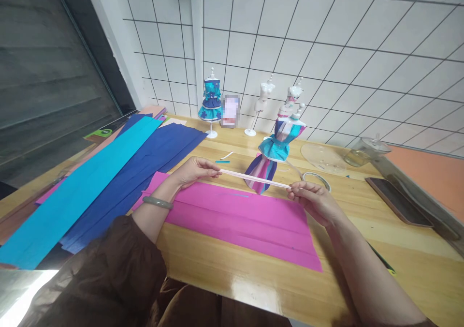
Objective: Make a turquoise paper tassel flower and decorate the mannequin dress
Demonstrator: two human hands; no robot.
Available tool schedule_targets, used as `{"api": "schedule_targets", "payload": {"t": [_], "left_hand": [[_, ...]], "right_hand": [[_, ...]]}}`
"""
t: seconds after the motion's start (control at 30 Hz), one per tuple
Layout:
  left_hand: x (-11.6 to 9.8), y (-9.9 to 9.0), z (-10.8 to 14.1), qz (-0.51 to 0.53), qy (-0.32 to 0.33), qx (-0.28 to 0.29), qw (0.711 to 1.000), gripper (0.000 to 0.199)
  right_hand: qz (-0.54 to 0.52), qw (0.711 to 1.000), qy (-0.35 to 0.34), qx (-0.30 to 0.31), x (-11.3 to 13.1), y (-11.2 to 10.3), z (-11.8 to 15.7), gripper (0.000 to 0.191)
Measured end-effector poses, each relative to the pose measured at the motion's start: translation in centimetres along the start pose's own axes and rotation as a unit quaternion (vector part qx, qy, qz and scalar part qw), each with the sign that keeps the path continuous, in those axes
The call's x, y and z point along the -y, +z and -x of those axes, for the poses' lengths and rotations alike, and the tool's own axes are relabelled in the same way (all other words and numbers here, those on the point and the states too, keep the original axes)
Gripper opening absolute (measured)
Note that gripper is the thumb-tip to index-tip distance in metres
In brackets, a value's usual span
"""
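Note:
Between my hands a narrow pale pink strip (253, 178) is stretched, raised over the table. My left hand (197, 170) pinches its left end, and my right hand (311, 197) pinches the right end. Below the strip lies a bright pink sheet (235, 220) with creases running along it, and a thin blue sliver (234, 195) rests on top. Just behind the strip stands a small mannequin (281, 138) in a turquoise, purple and pink dress, its lower skirt partly covered by the strip.
Blue sheets (145, 167) and a turquoise sheet (83, 186) lie at the left. Another dressed mannequin (211, 99) and a bare one (266, 95) stand near the tiled wall. On the right are a tape roll (321, 178), a phone-like dark slab (398, 201) and a glass jar (357, 156).

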State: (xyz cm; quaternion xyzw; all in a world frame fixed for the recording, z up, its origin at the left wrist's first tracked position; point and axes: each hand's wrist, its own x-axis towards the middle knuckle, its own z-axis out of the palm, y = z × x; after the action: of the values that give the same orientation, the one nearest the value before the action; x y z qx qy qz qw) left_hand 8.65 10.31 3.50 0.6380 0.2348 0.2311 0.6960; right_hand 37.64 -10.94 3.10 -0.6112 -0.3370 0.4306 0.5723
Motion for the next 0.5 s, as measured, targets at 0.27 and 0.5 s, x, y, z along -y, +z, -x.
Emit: {"api": "schedule_targets", "payload": {"t": [0.27, 0.5], "left_hand": [[-0.26, 0.10, 0.09, -0.005, 0.007, 0.009, 1.000, 0.037], [-0.22, 0.00, 0.05, -0.009, 0.019, 0.007, 1.000, 0.027]], "right_hand": [[0.006, 1.000, -0.004, 0.003, 0.01, 0.00, 0.00, 0.019], [-0.015, 1.000, 0.003, 0.010, -0.18, -0.10, -0.04, 0.016]]}}
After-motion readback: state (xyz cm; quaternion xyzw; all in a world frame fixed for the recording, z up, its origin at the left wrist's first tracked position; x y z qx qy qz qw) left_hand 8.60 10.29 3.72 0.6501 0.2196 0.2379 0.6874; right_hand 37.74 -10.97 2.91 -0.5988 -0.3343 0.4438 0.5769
